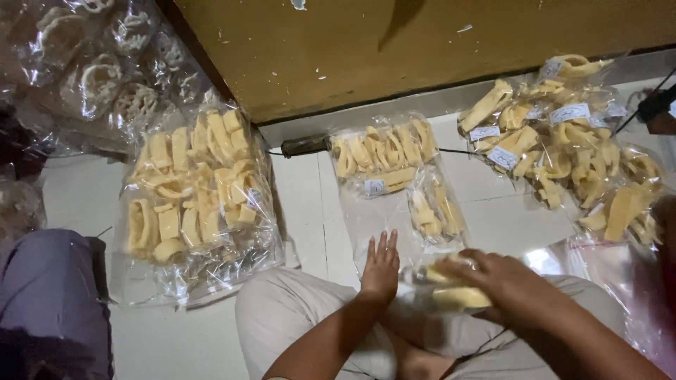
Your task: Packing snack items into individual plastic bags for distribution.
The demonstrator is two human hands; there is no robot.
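Note:
My left hand point(381, 266) lies flat, fingers straight, on a clear plastic bag point(370, 218) spread on the white tiled floor in front of my knees. My right hand point(493, 281) is closed over a small clear packet of yellow crackers point(451, 294), which rests on my lap. Just beyond the flat bag lie two filled cracker packets point(384, 156), one of them with a white label.
A large bag of yellow crackers point(193, 200) stands at the left. A heap of labelled packets point(563, 141) lies at the right. White ring-shaped crackers in bags point(105, 77) sit at the far left. A brown wooden board point(422, 42) and a black cable point(458, 150) run along the back.

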